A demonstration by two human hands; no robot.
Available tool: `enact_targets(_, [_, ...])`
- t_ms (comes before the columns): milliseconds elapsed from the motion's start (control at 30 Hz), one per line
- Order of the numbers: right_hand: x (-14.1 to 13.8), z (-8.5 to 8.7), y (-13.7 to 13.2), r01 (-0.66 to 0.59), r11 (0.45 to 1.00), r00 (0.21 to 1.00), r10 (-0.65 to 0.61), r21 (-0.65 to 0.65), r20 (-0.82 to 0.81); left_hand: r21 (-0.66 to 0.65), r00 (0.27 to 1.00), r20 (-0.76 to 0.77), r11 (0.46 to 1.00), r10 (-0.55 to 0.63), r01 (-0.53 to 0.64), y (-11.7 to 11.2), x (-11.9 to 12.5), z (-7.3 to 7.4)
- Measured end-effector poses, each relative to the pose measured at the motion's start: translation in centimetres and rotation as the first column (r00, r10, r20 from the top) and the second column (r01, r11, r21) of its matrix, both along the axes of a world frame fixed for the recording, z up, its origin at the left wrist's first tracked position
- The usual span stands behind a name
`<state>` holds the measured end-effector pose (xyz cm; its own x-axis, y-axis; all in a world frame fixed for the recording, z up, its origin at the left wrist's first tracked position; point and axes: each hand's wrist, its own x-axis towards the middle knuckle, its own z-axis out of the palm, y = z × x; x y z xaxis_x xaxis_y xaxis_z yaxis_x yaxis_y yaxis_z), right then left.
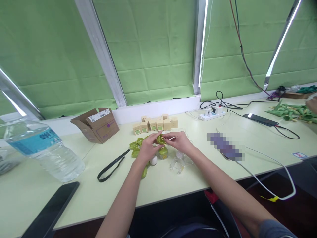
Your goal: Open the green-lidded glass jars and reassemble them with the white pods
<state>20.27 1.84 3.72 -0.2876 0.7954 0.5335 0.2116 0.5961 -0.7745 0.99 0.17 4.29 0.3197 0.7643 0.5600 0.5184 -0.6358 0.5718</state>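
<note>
Between both hands, above the table, is a small green cap (160, 139) with a pale yellow edge or loop. My left hand (148, 148) is closed around its left side. My right hand (182, 141) pinches its right edge with the fingertips. Just below stands a small clear jar with a green lid (163, 153). Several green lid-like pieces (133, 145) lie left of my left hand, partly hidden by it. A white round piece (154, 160) sits under my left wrist. Several clear plastic cups (177, 166) are near my right forearm.
Small beige boxes (159, 125) stand behind the hands, beside an opened cardboard box (99, 125). At left are a water bottle (44, 148), a black phone (53, 208) and a black strap (111, 165). Cables and a power strip (212, 114) lie right; another person's hand (312, 104) is at far right.
</note>
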Motion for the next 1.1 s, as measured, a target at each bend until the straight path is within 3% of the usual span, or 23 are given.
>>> enact_targets(167, [0.1, 0.2, 0.1, -0.019, 0.996, 0.998, 0.015, 0.082, 0.057, -0.002, 0.998, 0.035, 0.999, 0.054, -0.054, -0.4, 0.4, 0.4])
enact_targets(367, [0.8, 0.4, 0.4, 0.019, 0.956, 0.944, -0.114, 0.293, 0.311, -0.141, 0.992, 0.130, 0.990, 0.003, 0.016, -0.5, 0.6, 0.5])
enact_targets(467, [0.9, 0.6, 0.3, -0.003, 0.934, 0.923, -0.134, 0.357, 0.359, -0.190, 0.983, 0.186, 0.981, -0.013, 0.049, -0.7, 0.8, 0.6])
enact_targets(667, [0.7, 0.7, 0.2, -0.026, 0.957, 0.951, -0.065, 0.288, 0.302, -0.203, 0.966, 0.256, 0.975, -0.035, 0.089, -0.8, 1.1, 0.5])
enact_targets(933, [-0.2, 0.8, -0.4, 0.139, 0.964, 0.967, -0.182, 0.225, 0.181, -0.164, 0.966, 0.255, 0.982, -0.047, 0.092, -0.8, 1.4, 0.6])
enact_targets(1100, [-0.6, 1.0, -0.8, 0.155, 0.971, 0.980, -0.175, 0.183, 0.096, -0.137, 0.964, 0.259, 0.986, -0.058, 0.096, -0.7, 1.4, 0.5])
